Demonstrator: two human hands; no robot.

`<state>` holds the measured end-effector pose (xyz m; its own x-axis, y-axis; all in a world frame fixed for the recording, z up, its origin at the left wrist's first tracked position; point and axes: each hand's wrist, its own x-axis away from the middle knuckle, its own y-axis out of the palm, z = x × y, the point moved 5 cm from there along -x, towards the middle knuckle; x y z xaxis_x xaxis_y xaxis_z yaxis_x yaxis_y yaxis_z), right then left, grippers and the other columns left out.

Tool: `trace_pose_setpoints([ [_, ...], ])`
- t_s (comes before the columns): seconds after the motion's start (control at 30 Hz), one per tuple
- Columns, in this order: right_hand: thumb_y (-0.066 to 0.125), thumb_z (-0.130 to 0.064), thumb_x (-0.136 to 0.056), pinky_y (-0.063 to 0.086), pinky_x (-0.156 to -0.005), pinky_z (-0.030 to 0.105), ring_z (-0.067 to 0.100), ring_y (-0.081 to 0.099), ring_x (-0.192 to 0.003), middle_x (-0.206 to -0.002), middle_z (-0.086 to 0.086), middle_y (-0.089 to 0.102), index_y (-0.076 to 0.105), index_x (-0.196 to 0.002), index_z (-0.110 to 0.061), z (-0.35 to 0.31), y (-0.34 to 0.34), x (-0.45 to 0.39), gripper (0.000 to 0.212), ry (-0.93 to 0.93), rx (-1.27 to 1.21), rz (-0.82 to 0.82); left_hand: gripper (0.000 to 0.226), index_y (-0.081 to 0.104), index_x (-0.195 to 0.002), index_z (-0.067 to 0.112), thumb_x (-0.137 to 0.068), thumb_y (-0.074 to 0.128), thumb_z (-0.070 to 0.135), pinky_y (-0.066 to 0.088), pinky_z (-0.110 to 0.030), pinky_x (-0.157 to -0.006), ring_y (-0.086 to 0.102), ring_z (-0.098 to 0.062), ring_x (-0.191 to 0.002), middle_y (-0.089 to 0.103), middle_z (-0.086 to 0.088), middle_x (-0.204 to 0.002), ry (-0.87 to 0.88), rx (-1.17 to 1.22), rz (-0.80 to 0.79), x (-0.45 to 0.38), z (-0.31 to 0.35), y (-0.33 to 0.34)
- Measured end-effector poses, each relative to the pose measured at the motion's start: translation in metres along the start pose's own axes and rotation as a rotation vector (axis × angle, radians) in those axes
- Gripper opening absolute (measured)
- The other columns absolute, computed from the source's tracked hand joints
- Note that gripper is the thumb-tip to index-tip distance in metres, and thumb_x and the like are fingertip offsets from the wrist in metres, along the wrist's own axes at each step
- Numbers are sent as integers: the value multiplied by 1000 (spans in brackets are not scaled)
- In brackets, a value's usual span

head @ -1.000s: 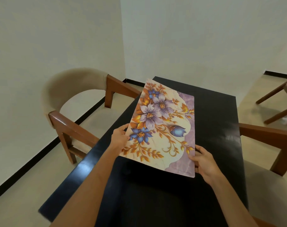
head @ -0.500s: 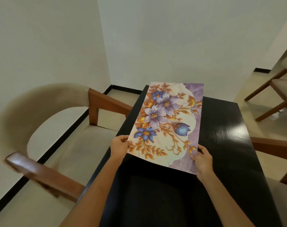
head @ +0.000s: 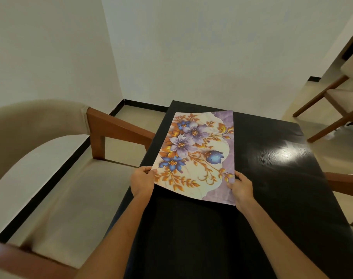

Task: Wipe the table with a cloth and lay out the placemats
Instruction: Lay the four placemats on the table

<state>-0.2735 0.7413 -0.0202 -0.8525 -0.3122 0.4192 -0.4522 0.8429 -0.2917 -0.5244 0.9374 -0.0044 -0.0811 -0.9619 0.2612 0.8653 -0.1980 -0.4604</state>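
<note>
Closest to you, both your forearms reach out over the near part of the black table [head: 191, 238]. Your left hand [head: 142, 181] grips the near left corner of the placemat [head: 195, 156], thumb on top of the printed face and the other fingers hidden under it. Your right hand [head: 242, 188] pinches the near right corner the same way, thumb lying on the purple border. The placemat (cream with purple and blue flowers and orange leaves) runs lengthwise away from you along the left half of the table. Its near edge bows upward between your hands and stands clear of the dark tabletop, casting a shadow there; whether its far end touches the table cannot be told. To the right of the placemat, a bright patch of light reflects off the bare tabletop. On your left, a chair [head: 56, 174] with a beige cushion and brown wooden arms sits just beside the table edge. Another wooden chair [head: 337, 101] stands farther off at the right, near the white wall [head: 191, 47].
</note>
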Motion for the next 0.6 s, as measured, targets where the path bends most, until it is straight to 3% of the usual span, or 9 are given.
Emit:
trace_pose_setpoints([
  [0.17,57,-6,-95,56,-88,39,19,58,-109,-133,7,55,50,-138,-16,1,2,-5,45,44,-16,12,32,59,-124,7,-93,60,14,50,-22,-58,62,-15,-75,65,-7,-95,-99,193,14,1,-11,6],
  [0.27,57,-5,-95,56,-90,41,19,58,-109,-135,7,55,49,-139,-16,-3,4,-10,47,51,-3,-1,33,58,-125,6,-93,59,11,55,-25,-63,63,-15,-70,63,-4,-86,-147,259,15,0,-18,9],
  [0.4,60,-9,-94,55,-88,38,11,54,-82,-137,6,54,50,-140,-17,-8,8,-13,47,13,52,8,32,58,-124,7,-93,58,10,58,-29,-70,68,-18,-73,65,-6,-88,-137,310,54,1,-21,7],
  [0.6,63,-10,-92,50,-76,30,10,50,-78,-129,9,60,60,-129,-9,-12,7,-16,37,-58,115,103,29,62,-119,8,-91,62,12,58,-25,-67,70,-18,-73,69,-8,-90,-166,368,101,-1,-25,8],
])
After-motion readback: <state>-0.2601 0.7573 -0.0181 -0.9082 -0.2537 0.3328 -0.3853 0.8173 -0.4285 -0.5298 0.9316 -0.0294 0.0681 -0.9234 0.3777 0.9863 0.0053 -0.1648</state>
